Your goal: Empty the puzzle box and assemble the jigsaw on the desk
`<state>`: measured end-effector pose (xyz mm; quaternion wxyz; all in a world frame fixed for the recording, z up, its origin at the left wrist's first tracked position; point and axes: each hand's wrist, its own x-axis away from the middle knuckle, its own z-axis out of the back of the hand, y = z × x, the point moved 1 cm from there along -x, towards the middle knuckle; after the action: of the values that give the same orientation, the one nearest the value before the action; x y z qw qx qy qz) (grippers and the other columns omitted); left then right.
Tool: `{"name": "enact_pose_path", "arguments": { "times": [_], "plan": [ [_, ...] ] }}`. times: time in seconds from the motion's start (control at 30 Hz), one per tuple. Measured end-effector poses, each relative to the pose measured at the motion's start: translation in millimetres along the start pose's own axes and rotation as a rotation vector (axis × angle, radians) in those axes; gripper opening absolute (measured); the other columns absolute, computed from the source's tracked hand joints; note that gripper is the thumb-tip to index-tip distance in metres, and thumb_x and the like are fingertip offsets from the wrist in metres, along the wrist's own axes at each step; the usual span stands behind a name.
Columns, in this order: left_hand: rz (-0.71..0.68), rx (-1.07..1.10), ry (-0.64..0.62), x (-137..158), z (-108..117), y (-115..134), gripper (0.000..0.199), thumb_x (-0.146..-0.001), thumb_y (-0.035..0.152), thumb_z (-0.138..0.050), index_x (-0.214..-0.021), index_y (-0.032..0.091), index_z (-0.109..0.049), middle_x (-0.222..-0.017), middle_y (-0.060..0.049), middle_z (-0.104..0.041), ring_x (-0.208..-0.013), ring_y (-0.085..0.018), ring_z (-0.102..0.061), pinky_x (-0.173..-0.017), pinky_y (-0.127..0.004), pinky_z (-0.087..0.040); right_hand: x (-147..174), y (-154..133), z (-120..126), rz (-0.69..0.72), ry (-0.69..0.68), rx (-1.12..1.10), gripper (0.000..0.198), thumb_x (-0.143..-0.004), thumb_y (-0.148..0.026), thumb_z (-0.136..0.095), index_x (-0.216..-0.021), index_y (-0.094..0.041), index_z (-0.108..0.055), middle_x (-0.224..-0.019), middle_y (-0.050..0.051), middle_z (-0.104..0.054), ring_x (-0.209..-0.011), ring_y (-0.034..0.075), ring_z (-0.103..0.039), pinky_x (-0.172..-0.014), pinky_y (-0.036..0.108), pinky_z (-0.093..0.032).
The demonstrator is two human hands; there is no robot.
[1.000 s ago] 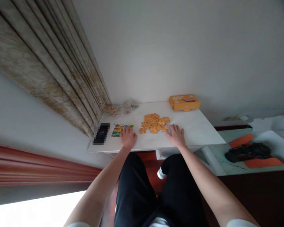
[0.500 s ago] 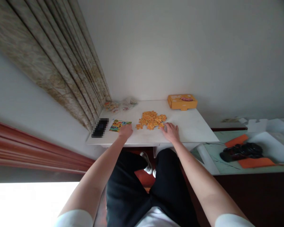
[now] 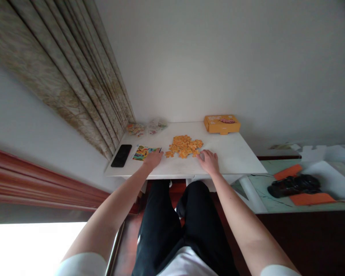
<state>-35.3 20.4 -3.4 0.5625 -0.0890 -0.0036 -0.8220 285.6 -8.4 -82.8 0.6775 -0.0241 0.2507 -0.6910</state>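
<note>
A heap of orange jigsaw puzzle pieces (image 3: 184,145) lies on the white table (image 3: 230,159), several of them overlapping. My right hand (image 3: 209,161) rests at the heap's near right edge, fingers apart and bent, fingertips beside the outermost pieces. Left of the heap lies a colourful picture card (image 3: 140,152). My left hand (image 3: 153,158) lies over the card's near right corner and hides it, with loosely stretched fingers pointing right. A small dark mark shows by its fingertips; I cannot make out what it is.
A black phone (image 3: 121,155) lies at the table's left edge. Clear bags of pieces (image 3: 135,129) sit at the back left, an orange box (image 3: 222,124) at the back right. On a glass-topped surface to the right are a black camera-like object (image 3: 293,185) and a white box (image 3: 330,174).
My left hand has shifted slightly right and its fingers reach out a little more. The right hand stays by the heap. My legs have moved under the table.
</note>
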Motion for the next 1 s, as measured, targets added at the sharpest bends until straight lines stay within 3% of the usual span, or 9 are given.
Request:
{"name": "enact_pose_path", "arguments": {
  "times": [0.17, 0.3, 0.43, 0.63, 0.73, 0.87, 1.0],
  "plan": [
    [0.042, 0.041, 0.011, 3, -2, -8, 0.039, -0.100, 0.013, -0.041, -0.128, 0.012, -0.068, -0.136, -0.021, -0.065, -0.114, -0.031, -0.070, -0.095, -0.040, -0.057, 0, 3, -4, 0.014, 0.034, -0.009, 0.039, -0.105, -0.048, -0.045, -0.119, -0.019, -0.068, -0.132, 0.017, -0.069, -0.123, 0.033, -0.060, -0.116, 0.060, -0.030],
    [0.185, 0.076, 0.072, 6, -1, -6, 0.035, -0.101, 0.019, -0.044, -0.125, 0.012, -0.069, -0.124, -0.020, -0.072, -0.111, -0.032, -0.072, -0.091, -0.039, -0.057, 1, 3, -5, 0.020, 0.044, -0.027, 0.039, -0.105, -0.048, -0.047, -0.120, -0.019, -0.068, -0.132, 0.017, -0.069, -0.124, 0.034, -0.060, -0.116, 0.060, -0.030],
    [0.324, 0.099, 0.151, 15, 3, -5, 0.035, -0.102, 0.012, -0.040, -0.120, 0.012, -0.071, -0.115, -0.019, -0.075, -0.103, -0.031, -0.075, -0.086, -0.037, -0.057, 2, 4, -5, 0.020, 0.048, -0.044, 0.037, -0.103, -0.047, -0.049, -0.120, -0.019, -0.067, -0.131, 0.017, -0.070, -0.123, 0.034, -0.060, -0.117, 0.060, -0.029],
    [0.397, 0.224, 0.619, 46, 0, -14, 0.031, -0.101, 0.014, -0.047, -0.119, 0.019, -0.072, -0.116, -0.013, -0.077, -0.098, -0.026, -0.075, -0.079, -0.033, -0.057, 2, 5, -7, 0.024, 0.061, -0.071, 0.035, -0.102, -0.044, -0.049, -0.119, -0.020, -0.067, -0.132, 0.017, -0.070, -0.124, 0.034, -0.059, -0.116, 0.062, -0.029],
    [0.311, 0.267, 0.774, 61, -11, -16, 0.031, -0.103, 0.014, -0.045, -0.116, 0.019, -0.073, -0.113, -0.012, -0.077, -0.100, -0.025, -0.074, -0.083, -0.032, -0.057, 2, 5, -7, 0.024, 0.052, -0.072, 0.035, -0.102, -0.044, -0.049, -0.119, -0.019, -0.067, -0.132, 0.017, -0.070, -0.124, 0.034, -0.059, -0.116, 0.063, -0.029],
    [0.066, 0.296, 0.671, 67, -30, -13, 0.032, -0.102, 0.011, -0.045, -0.117, 0.019, -0.072, -0.115, -0.011, -0.077, -0.105, -0.024, -0.074, -0.089, -0.032, -0.059, 2, 6, -7, 0.024, 0.057, -0.066, 0.034, -0.102, -0.043, -0.049, -0.119, -0.020, -0.067, -0.131, 0.017, -0.070, -0.123, 0.034, -0.060, -0.117, 0.062, -0.029],
    [-0.017, 0.275, 0.493, 63, -43, -12, 0.032, -0.101, 0.010, -0.048, -0.121, 0.019, -0.071, -0.113, -0.012, -0.076, -0.110, -0.026, -0.071, -0.095, -0.037, -0.059, 3, 7, -6, 0.041, 0.068, -0.069, 0.033, -0.101, -0.041, -0.048, -0.118, -0.020, -0.067, -0.129, 0.017, -0.070, -0.121, 0.033, -0.060, -0.116, 0.060, -0.030]
  ]
}}
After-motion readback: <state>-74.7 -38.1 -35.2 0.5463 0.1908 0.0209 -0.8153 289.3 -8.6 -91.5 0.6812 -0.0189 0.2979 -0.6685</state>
